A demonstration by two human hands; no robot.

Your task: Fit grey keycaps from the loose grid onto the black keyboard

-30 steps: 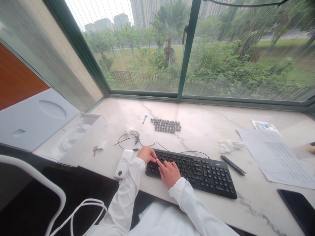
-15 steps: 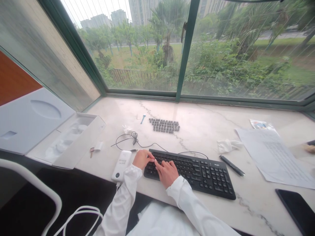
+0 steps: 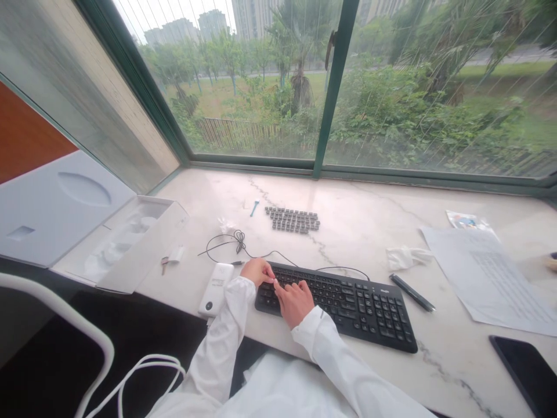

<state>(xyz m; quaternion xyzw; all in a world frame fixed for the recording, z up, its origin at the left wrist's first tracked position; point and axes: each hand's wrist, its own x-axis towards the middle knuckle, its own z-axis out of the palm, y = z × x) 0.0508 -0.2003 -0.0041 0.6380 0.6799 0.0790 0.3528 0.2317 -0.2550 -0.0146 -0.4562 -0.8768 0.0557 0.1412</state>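
A black keyboard (image 3: pixel 378 313) lies at a slant on the marble surface. Over its left part, my left hand (image 3: pixel 257 271) is closed, thumb and finger pinched together; whatever is between them is too small to make out. My right hand (image 3: pixel 295 301) rests on the keys just beside it, its index finger and thumb stretched toward the left fingertips, the other fingers bent. The fingertips of both hands nearly meet. Behind the keyboard, loose dark keycaps (image 3: pixel 293 220) lie in several rows, with a small blue tool (image 3: pixel 255 208) to their left.
A white power bank (image 3: pixel 216 289) lies left of the keyboard, near a coiled black cable (image 3: pixel 239 239). Farther left is an open white box (image 3: pixel 126 278). On the right are a black pen (image 3: pixel 412 292), crumpled tissue (image 3: pixel 407 257), printed paper (image 3: pixel 483 273) and a phone (image 3: pixel 522 371).
The camera view has shifted slightly. My left hand has moved a little up and to the right, while my right hand stays at nearly the same keys.
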